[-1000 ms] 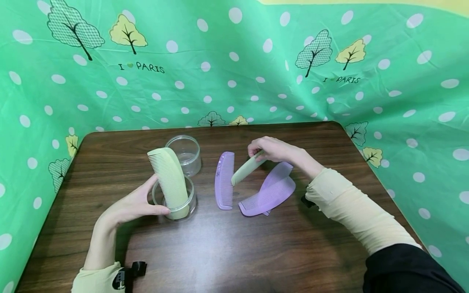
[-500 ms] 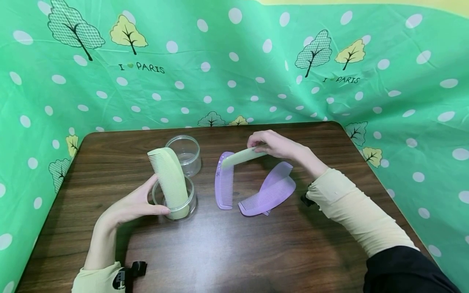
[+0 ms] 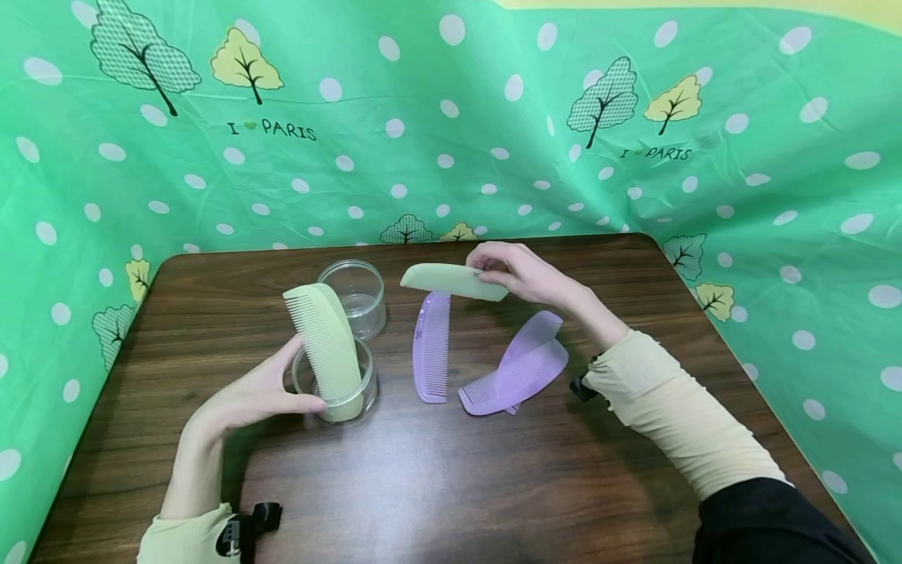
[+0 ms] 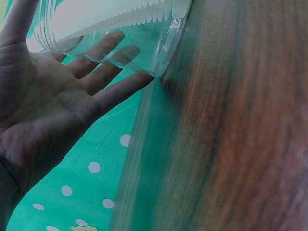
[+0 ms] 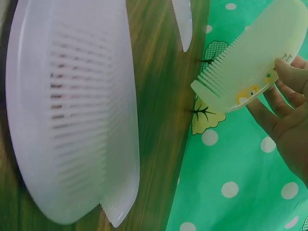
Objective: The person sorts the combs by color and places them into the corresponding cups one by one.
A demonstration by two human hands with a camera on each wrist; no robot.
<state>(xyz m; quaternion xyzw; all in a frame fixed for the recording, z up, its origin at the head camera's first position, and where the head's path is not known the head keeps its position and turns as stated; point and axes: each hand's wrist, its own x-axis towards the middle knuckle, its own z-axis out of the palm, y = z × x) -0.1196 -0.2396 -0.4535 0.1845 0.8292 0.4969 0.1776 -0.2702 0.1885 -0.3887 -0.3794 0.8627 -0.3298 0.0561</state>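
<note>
Between its thumb and fingers my left hand (image 3: pixel 271 388) holds a clear round jar (image 3: pixel 369 392), with the fingers showing through its wall in the left wrist view. A pale green comb (image 3: pixel 324 337) leans up out of this jar; a second one seems to overlap it. My right hand (image 3: pixel 517 272) pinches another pale green comb (image 3: pixel 444 278) by one end, above the table. In the right wrist view that comb (image 5: pixel 255 62) shows a small printed picture, its teeth facing away from the palm. Just below it lies a purple comb (image 3: pixel 430 352).
Two crossed purple combs (image 3: pixel 524 376) lie to the right on the dark wooden table (image 3: pixel 451 486). Behind the held jar stands another clear jar (image 3: pixel 359 309). A green dotted cloth (image 3: pixel 437 141) hangs around the table's back and sides.
My right hand has lifted the green comb up and away to the left, turning it from slanted to nearly level. My left hand and the jar have stayed still.
</note>
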